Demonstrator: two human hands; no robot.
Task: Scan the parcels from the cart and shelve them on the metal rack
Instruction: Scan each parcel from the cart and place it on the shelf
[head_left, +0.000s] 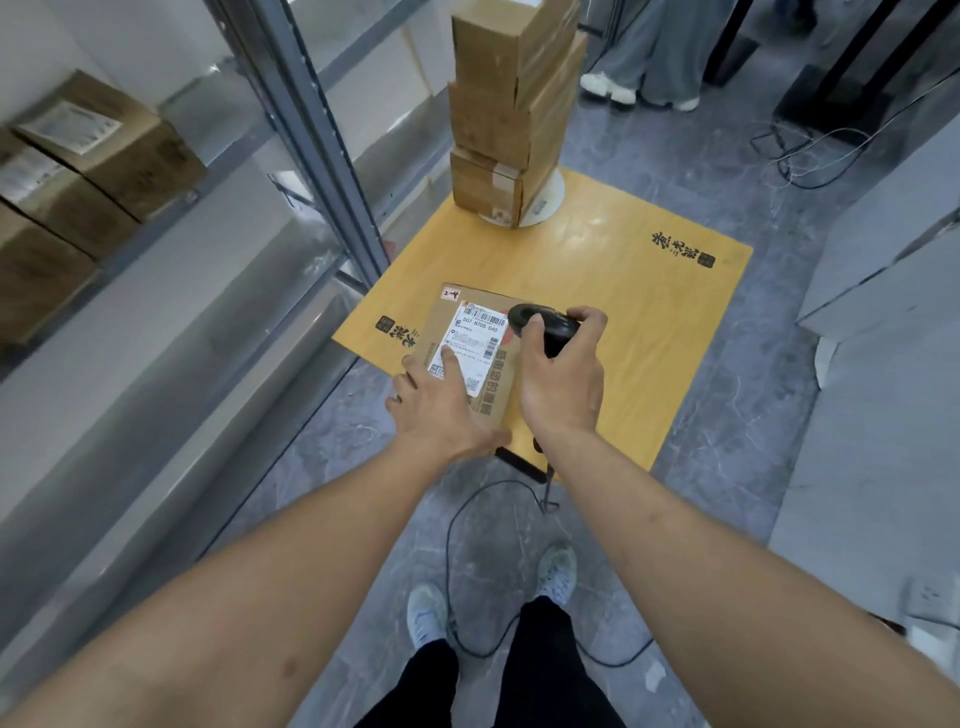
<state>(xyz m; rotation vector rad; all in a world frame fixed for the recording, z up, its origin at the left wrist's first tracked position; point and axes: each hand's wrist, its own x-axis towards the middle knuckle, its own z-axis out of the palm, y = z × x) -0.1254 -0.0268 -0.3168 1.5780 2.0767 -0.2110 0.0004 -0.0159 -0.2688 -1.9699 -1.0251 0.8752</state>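
Note:
A flat cardboard parcel (485, 358) with a white shipping label lies at the near edge of the yellow wooden cart top (623, 312). My left hand (441, 405) rests on the parcel's near corner, fingers straight, one fingertip on the label. Just to the right, my right hand (563, 374) grips a black barcode scanner (543, 325), its head over the parcel's right edge beside the label. A stack of three cardboard boxes (509, 109) stands at the cart's far end on a white round disc.
The metal rack (317, 135) runs along the left, with brown boxes (88, 176) on a shelf. The scanner's black cable (457, 519) loops over the grey floor by my feet. Another person's legs (649, 57) stand beyond the cart. Grey cabinets (883, 291) line the right.

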